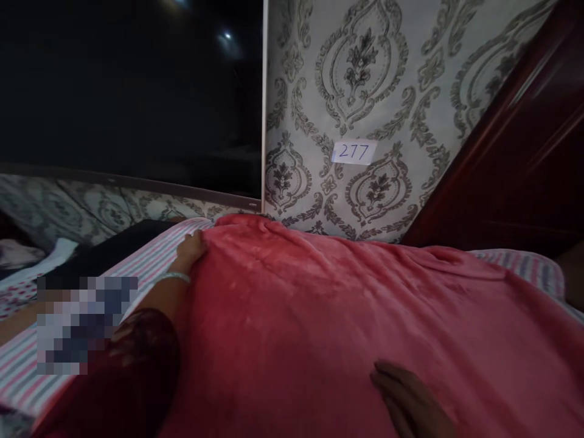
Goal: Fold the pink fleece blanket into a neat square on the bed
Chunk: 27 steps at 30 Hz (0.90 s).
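Blanket [310,316], red and plush, lies across the striped cover [150,261], leaving the cover's left edge and far right corner bare; flat, even strokes would probably ease the creases [424,269]. The left hand [191,246] curls at the blanket's left edge, pinch unclear; the right hand [415,398] extends nearly closed-up fingers, apparently holding nothing, contact uncertain.

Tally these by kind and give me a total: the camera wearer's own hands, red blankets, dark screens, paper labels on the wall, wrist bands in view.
Own hands: 2 (left hand, right hand)
Red blanket: 1
Dark screen: 1
Paper label: 1
Wrist band: 1
Total: 6
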Each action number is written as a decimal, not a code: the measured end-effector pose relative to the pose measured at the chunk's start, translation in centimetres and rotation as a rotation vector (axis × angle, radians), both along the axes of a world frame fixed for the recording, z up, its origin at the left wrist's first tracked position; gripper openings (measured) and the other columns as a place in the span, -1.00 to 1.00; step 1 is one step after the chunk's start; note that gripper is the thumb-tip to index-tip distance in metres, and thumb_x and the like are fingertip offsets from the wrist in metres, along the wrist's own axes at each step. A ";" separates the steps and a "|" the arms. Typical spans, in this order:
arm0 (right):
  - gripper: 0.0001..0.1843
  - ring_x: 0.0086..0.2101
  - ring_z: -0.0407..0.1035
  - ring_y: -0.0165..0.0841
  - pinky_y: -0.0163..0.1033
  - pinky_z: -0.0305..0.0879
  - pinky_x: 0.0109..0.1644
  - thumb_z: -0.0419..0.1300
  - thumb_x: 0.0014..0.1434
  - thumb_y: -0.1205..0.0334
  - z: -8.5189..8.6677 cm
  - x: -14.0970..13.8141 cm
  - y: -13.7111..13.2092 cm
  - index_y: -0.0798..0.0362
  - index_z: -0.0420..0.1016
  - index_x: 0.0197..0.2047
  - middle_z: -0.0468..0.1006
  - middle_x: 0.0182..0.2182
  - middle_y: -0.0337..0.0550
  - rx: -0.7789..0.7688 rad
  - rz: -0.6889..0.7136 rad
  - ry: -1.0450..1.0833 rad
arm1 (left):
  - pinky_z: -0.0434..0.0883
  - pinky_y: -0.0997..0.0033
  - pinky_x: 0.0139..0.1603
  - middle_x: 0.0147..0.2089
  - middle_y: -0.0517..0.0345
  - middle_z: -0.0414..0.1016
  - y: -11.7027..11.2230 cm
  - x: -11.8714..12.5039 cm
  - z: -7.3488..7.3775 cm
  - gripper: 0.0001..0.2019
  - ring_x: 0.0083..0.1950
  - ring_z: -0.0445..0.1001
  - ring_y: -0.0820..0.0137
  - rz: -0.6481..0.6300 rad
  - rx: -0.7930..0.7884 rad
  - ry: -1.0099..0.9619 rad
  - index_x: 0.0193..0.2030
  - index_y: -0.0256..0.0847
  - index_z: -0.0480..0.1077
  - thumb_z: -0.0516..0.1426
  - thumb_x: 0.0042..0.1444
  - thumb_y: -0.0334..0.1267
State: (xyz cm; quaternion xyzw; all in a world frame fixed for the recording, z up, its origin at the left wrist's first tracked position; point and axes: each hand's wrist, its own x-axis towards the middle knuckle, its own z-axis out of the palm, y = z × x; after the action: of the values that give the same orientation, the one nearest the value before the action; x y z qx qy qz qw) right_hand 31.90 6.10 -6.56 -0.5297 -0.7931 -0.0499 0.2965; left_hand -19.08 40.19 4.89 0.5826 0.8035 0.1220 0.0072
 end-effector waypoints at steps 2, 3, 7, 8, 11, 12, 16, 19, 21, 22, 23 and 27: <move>-0.63 0.00 0.53 -0.21 -0.12 0.52 0.06 0.06 0.37 0.08 0.1 -0.4 0.1 -0.10 0.59 0.10 0.61 0.03 -0.08 0.007 -0.020 0.012 | 0.43 0.13 0.02 0.18 -0.38 0.43 -2.2 -0.2 0.0 -0.47 0.12 0.52 -0.01 0.015 -0.002 0.002 0.32 -0.33 0.20 0.03 0.23 -0.22; -0.63 -0.01 0.53 -0.21 -0.10 0.52 0.06 0.05 0.37 0.09 0.1 -0.6 0.1 -0.09 0.60 0.08 0.62 0.02 -0.07 0.006 -0.030 0.021 | 0.43 0.15 0.03 0.16 -0.38 0.45 -3.5 -0.3 0.0 -0.47 0.13 0.52 0.01 0.016 -0.007 0.003 0.33 -0.35 0.18 0.02 0.24 -0.23; -0.60 -0.02 0.52 -0.18 -0.02 0.50 0.07 -0.02 0.39 0.11 0.6 -1.3 0.2 -0.02 0.63 0.01 0.63 -0.02 -0.03 -0.010 -0.044 0.072 | 0.42 0.26 0.04 0.15 -0.29 0.51 -8.6 -1.2 0.1 -0.49 0.15 0.52 0.09 -0.031 -0.045 0.002 0.31 -0.35 0.21 0.03 0.25 -0.22; -0.59 -0.02 0.52 -0.17 -0.01 0.50 0.08 -0.03 0.39 0.11 0.8 -1.3 0.3 -0.01 0.63 0.00 0.63 -0.03 -0.02 -0.013 -0.039 0.084 | 0.41 0.29 0.05 0.16 -0.25 0.51 -9.9 -1.5 0.2 -0.51 0.16 0.51 0.11 -0.048 -0.054 0.001 0.30 -0.32 0.23 0.04 0.25 -0.21; -0.59 -0.03 0.51 -0.18 -0.01 0.47 0.09 -0.03 0.39 0.13 1.2 -1.4 0.6 0.02 0.62 0.00 0.62 -0.04 0.01 -0.030 -0.021 0.107 | 0.39 0.31 0.09 0.19 -0.19 0.51 -14.0 -2.5 0.1 -0.51 0.20 0.49 0.14 -0.090 -0.065 -0.001 0.30 -0.26 0.25 0.05 0.25 -0.21; -0.60 -0.03 0.51 -0.19 -0.01 0.47 0.09 -0.03 0.39 0.14 1.2 -1.4 0.7 0.03 0.62 -0.01 0.62 -0.05 0.01 -0.025 -0.016 0.112 | 0.38 0.32 0.10 0.19 -0.19 0.51 -15.5 -2.8 0.0 -0.51 0.20 0.49 0.14 -0.101 -0.065 -0.001 0.31 -0.27 0.25 0.05 0.24 -0.22; -0.62 -0.06 0.50 -0.19 -0.01 0.46 0.06 -0.02 0.39 0.21 1.4 -2.5 -0.3 0.05 0.61 0.00 0.61 -0.06 0.04 0.088 0.046 0.094 | 0.40 0.34 0.06 0.14 -0.19 0.55 -21.2 -4.0 -0.6 -0.49 0.14 0.53 0.15 -0.134 -0.063 0.002 0.32 -0.30 0.24 0.02 0.26 -0.22; -0.63 0.04 0.43 -0.14 0.02 0.38 0.12 0.09 0.31 0.21 1.4 -4.8 -3.1 0.01 0.54 0.13 0.55 0.06 0.07 0.092 0.156 -0.013 | 0.41 0.29 0.04 0.09 -0.18 0.58 -24.6 -4.9 -1.0 -0.48 0.10 0.56 0.13 -0.143 -0.054 0.017 0.35 -0.30 0.20 -0.03 0.28 -0.19; -0.45 0.14 0.33 -0.08 0.07 0.29 0.20 0.22 0.19 0.21 1.3 -6.7 -5.3 -0.06 0.43 0.27 0.45 0.19 0.04 0.006 0.218 -0.125 | 0.42 0.23 0.04 0.08 -0.21 0.58 -26.2 -5.5 -1.1 -0.47 0.08 0.57 0.10 -0.140 -0.043 0.031 0.36 -0.33 0.19 -0.06 0.29 -0.19; -0.32 0.19 0.28 -0.05 0.10 0.24 0.23 0.26 0.13 0.25 1.3 -7.6 -6.3 -0.10 0.35 0.33 0.39 0.26 0.02 -0.038 0.227 -0.173 | 0.42 0.21 0.04 0.08 -0.23 0.57 -26.7 -5.7 -1.2 -0.47 0.08 0.56 0.09 -0.134 -0.038 0.039 0.36 -0.34 0.18 -0.07 0.29 -0.19; -0.21 0.23 0.23 -0.04 0.12 0.19 0.26 0.28 0.07 0.30 1.2 -8.4 -7.0 -0.13 0.27 0.38 0.33 0.31 0.00 -0.074 0.226 -0.209 | 0.43 0.20 0.03 0.09 -0.25 0.57 -27.1 -6.0 -1.3 -0.46 0.09 0.56 0.07 -0.126 -0.031 0.046 0.37 -0.35 0.18 -0.08 0.29 -0.19; -0.06 0.27 0.16 -0.09 0.11 0.07 0.32 0.19 0.04 0.50 0.6 -9.8 -7.8 -0.16 0.10 0.46 0.23 0.37 -0.03 -0.055 0.178 -0.267 | 0.46 0.18 -0.02 0.03 -0.23 0.60 -28.3 -6.3 -1.4 -0.48 0.03 0.59 0.05 -0.069 0.006 0.071 0.34 -0.34 0.24 -0.10 0.31 -0.19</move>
State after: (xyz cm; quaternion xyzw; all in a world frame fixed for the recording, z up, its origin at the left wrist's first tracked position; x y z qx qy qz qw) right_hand 22.12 -1.72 -5.98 -0.4539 -0.8703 -0.0717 0.1771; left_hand -25.41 11.92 3.46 0.6141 0.7822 0.1036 -0.0187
